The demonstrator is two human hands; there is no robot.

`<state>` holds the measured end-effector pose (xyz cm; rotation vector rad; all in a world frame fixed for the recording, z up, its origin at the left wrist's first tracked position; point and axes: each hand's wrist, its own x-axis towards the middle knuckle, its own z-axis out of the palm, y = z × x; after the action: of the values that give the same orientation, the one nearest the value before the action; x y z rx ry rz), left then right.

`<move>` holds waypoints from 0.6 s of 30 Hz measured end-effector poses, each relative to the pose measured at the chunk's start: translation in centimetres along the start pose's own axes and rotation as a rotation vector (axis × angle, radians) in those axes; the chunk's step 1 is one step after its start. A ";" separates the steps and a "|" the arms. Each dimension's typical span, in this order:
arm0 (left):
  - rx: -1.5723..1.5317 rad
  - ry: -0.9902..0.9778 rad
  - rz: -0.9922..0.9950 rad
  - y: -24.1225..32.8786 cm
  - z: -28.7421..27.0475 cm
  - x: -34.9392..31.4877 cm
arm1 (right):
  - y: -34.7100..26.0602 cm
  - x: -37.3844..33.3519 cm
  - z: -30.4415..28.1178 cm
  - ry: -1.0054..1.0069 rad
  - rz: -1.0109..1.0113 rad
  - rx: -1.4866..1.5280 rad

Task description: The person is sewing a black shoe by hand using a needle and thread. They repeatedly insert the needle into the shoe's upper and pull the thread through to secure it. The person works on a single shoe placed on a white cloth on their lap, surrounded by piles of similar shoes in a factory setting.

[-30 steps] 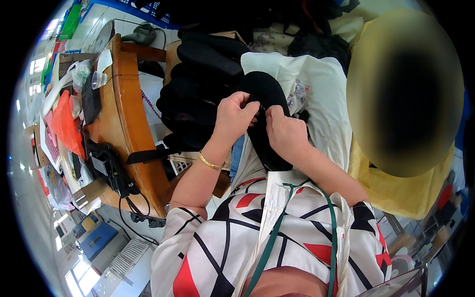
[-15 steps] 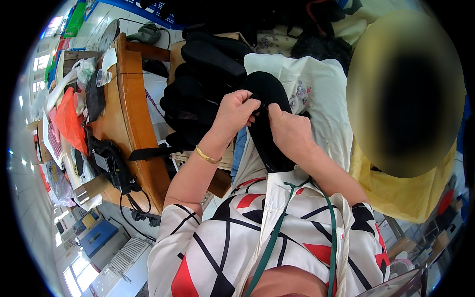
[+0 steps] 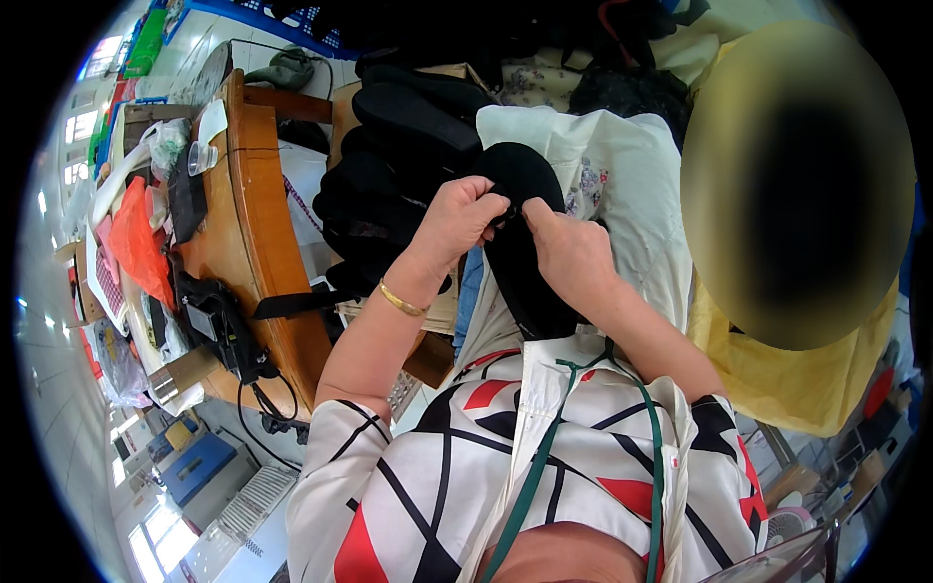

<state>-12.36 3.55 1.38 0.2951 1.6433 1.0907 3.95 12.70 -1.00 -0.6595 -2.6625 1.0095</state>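
A long black padded-looking fabric piece (image 3: 526,262) with a rounded far end lies over my lap, on a white cloth apron (image 3: 646,214). I cannot make out its exact kind. My left hand (image 3: 461,219), with a gold bangle at the wrist, is closed in a pinch on the piece's left edge near the rounded end. Just across from it, my right hand (image 3: 571,251) pinches the same piece, thumb and fingertip on its upper part. The fingertips are close together but apart. Whatever small detail sits between them is lost against the black.
A heap of similar black pieces (image 3: 374,199) lies to the left. Beyond it stands a wooden table (image 3: 262,194) carrying an orange-red plastic bag (image 3: 141,228) and a black device with cables (image 3: 219,321). Yellow cloth (image 3: 787,384) hangs at right, beside a blurred person (image 3: 797,185).
Both hands stay pinched on the black piece. My right hand has shifted very slightly to the left, and my left forearm has moved slightly left and down.
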 end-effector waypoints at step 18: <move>-0.129 -0.012 0.010 -0.7 0.2 0.0 | -0.4 1.2 1.2 0.137 0.128 0.409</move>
<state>-11.99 3.24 0.88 0.2250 1.5547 1.1944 2.39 12.30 -1.53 -0.7792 -2.2224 1.4320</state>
